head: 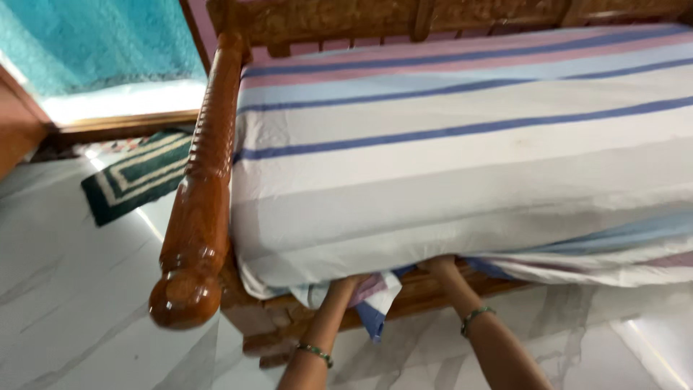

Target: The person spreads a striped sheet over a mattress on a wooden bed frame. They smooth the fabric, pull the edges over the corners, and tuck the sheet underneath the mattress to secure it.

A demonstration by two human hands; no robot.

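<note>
Tucking the sheet (462, 166) under the mattress at lower centre — both hands, left hand (349, 282) and right hand (440, 264), vanish beneath it, grip unseen. Next, I judge: push the loose corner (375, 303) in.

A wooden bed (216, 137) with a turned, polished side rail ending in a round knob stands on a pale marble floor (72, 289). A carved headboard (339, 18) runs along the far end. A mattress lies on the bed, covered by a striped sheet (447, 159) in white, grey, light blue and pink bands with thin dark blue lines. The sheet's near edge hangs over the mattress side, with loose folds bunched below it against the frame. On the floor, left of the bed, lies a green mat (137, 177) with cream stripes.
</note>
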